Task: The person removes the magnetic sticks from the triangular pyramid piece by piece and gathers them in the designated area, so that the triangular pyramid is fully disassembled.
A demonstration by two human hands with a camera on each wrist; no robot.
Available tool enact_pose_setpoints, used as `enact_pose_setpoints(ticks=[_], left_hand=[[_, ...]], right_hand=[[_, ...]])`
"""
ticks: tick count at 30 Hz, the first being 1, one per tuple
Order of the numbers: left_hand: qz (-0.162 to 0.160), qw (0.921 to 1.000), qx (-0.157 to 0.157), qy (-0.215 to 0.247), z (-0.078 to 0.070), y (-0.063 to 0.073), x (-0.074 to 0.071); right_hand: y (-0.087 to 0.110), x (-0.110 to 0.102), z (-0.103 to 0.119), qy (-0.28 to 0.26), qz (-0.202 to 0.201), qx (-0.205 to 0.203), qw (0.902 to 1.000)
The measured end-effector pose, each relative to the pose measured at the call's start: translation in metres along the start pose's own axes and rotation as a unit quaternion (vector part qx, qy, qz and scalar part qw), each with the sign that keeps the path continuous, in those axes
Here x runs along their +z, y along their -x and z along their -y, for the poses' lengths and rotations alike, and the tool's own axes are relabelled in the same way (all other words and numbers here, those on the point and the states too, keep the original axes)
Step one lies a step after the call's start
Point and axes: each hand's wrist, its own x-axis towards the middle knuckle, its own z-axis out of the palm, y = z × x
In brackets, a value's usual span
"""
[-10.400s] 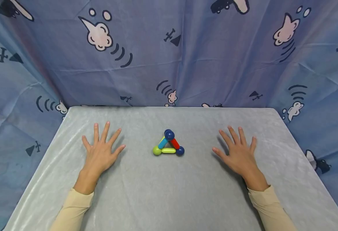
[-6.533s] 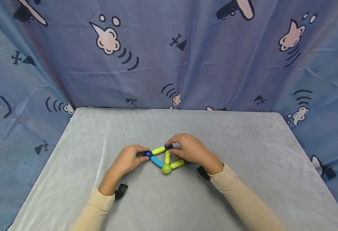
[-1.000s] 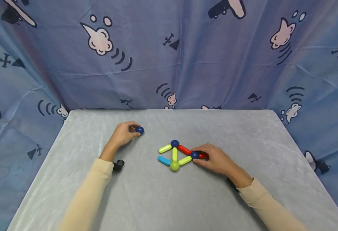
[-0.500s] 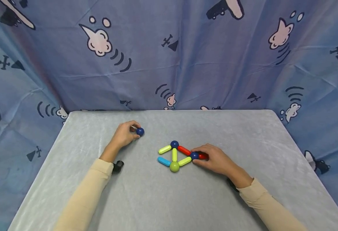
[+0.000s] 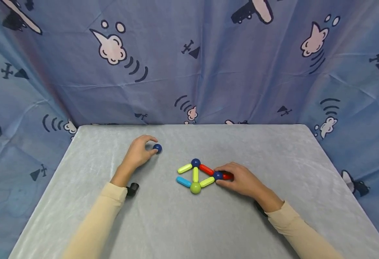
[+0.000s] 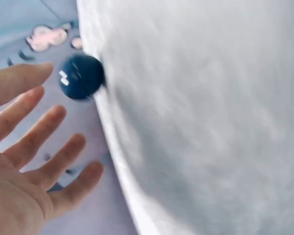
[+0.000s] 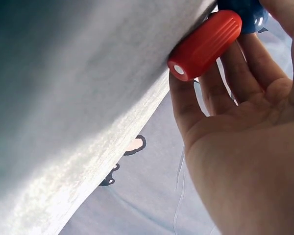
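In the head view, a loose dark blue ball [image 5: 157, 148] rests on the table beside my left hand [image 5: 138, 152]. The left wrist view shows that hand [image 6: 34, 152] with fingers spread and relaxed, apart from the ball [image 6: 81, 77]. With thumb and fingers my right hand [image 5: 242, 180] pinches another blue ball [image 5: 218, 175], the right corner of a flat magnetic stick-and-ball figure. A red stick [image 7: 206, 45] juts from that ball towards the palm. The figure also has a blue ball [image 5: 195, 163], a green ball [image 5: 195, 187], a red stick [image 5: 206, 169], several yellow-green sticks [image 5: 195, 175] and a light blue stick [image 5: 183, 181].
A pale cloth-covered table [image 5: 189, 226] lies under everything. Blue patterned curtains [image 5: 163, 64] hang behind it and at both sides. Black wrist devices [image 5: 132, 189] sit at the wrists.
My left hand has let go of the blue ball, and its fingers have opened away from it. The right hand stays on its ball. Earlier, the figure stood as a compact pyramid; now it lies flat.
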Motion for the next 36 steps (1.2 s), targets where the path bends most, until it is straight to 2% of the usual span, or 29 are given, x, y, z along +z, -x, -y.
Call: enact_pose_setpoints(ticks=[3, 5, 8, 11, 14, 18, 26, 33, 36], left_hand=[[-0.018, 0.9975, 0.059, -0.035, -0.015, 0.006, 0.008], [-0.009, 0.9929, 0.106, -0.053, -0.025, 0.01, 0.015], [0.042, 0.9838, 0.166, -0.054, -0.037, 0.015, 0.028], [0.104, 0.9734, 0.195, -0.06, -0.043, 0.017, 0.039], [0.141, 0.9669, 0.2, -0.072, -0.043, 0.018, 0.046], [0.157, 0.9619, 0.208, -0.083, -0.043, 0.02, 0.049], [0.15, 0.9548, 0.234, -0.106, -0.045, 0.02, 0.05], [0.144, 0.9563, 0.226, -0.116, -0.046, 0.022, 0.05], [0.142, 0.9548, 0.232, -0.119, -0.047, 0.022, 0.049]], right_hand=[[0.002, 0.001, -0.001, 0.002, 0.005, 0.003, 1.0], [0.003, 0.001, -0.002, 0.003, 0.006, 0.005, 1.0], [0.004, 0.001, -0.003, 0.002, 0.002, 0.006, 1.0], [0.004, 0.001, -0.004, 0.004, 0.0, 0.006, 1.0], [0.003, 0.002, -0.004, 0.004, 0.005, 0.006, 1.0], [0.001, 0.001, -0.002, 0.001, 0.009, 0.012, 0.9999], [0.001, 0.001, -0.001, 0.005, 0.008, 0.01, 0.9999], [0.001, -0.001, 0.001, 0.001, 0.009, 0.012, 0.9999], [0.0, -0.001, 0.002, 0.0, 0.01, 0.012, 0.9999]])
